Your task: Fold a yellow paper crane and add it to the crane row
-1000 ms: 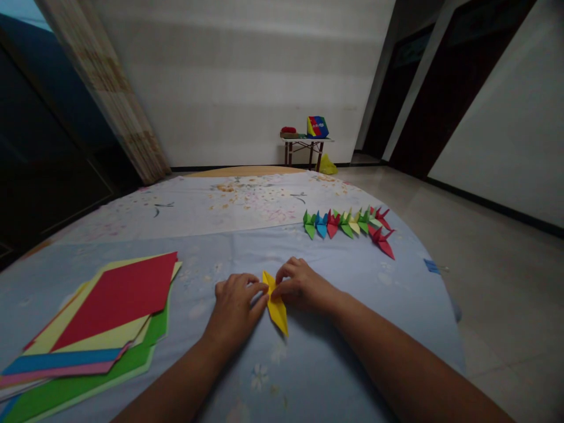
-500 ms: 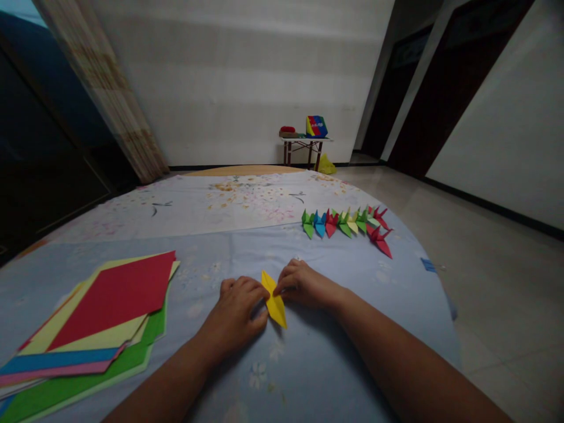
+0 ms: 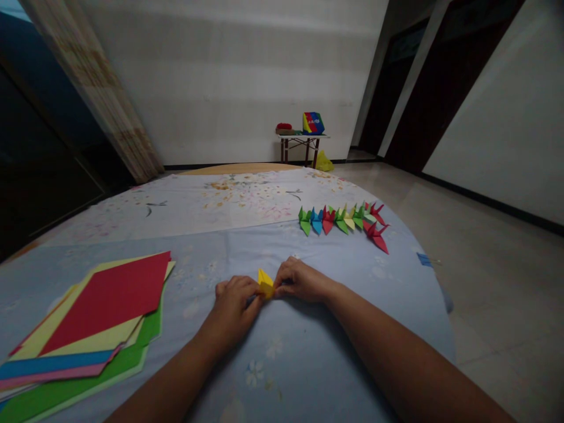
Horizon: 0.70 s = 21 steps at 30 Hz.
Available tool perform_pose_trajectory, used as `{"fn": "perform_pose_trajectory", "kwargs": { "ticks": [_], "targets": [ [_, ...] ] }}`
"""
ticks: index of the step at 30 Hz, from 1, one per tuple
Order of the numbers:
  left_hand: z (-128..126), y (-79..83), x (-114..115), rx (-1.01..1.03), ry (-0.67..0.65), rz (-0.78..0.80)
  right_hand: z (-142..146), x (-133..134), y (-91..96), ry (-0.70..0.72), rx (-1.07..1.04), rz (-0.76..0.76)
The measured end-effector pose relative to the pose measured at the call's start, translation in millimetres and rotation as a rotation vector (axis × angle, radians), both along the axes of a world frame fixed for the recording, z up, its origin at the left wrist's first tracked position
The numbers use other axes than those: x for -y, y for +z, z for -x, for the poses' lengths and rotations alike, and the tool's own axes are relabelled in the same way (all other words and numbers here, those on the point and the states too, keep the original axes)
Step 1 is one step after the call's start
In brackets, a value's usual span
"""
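Note:
Between my hands is a small piece of folded yellow origami paper (image 3: 265, 283), its pointed tip facing away from me and its near part folded up. My left hand (image 3: 238, 301) pinches its left side near the lower edge. On the other side, the fingertips of my right hand (image 3: 302, 280) are closed on its right edge. Fingers cover both lower corners of the paper. Both hands rest low over the blue flowered tablecloth (image 3: 220, 370).
To the left lies a stack of coloured paper sheets (image 3: 110, 294), red on top. A row of several folded paper cranes (image 3: 341, 219) stands at the right. A blue clip-like item (image 3: 423, 259) sits at the table's right edge. Beyond is a small table (image 3: 303, 137) with a colourful box (image 3: 313, 123).
The yellow paper was a long diamond with a point toward me; that near half is now folded up, so the piece is shorter. Both hands still grip its sides.

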State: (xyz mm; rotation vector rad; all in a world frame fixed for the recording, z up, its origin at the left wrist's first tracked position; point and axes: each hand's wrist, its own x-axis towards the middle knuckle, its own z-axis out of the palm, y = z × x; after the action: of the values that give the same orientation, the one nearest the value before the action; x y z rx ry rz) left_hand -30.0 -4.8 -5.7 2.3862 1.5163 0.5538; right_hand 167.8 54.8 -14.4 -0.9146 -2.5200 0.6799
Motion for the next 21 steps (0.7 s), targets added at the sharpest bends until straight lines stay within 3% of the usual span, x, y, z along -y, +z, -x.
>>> {"fn": "perform_pose_trajectory", "kwargs": {
  "ticks": [11, 21],
  "targets": [
    [-4.1, -3.2, -4.9, 0.025, 0.112, 0.052, 3.3, 5.1, 7.8, -0.056, 0.090, 0.007],
    [-4.0, -1.1, -5.7, 0.035, 0.116, 0.093, 3.5, 5.5, 8.7, -0.063, 0.101, 0.025]
  ]
}}
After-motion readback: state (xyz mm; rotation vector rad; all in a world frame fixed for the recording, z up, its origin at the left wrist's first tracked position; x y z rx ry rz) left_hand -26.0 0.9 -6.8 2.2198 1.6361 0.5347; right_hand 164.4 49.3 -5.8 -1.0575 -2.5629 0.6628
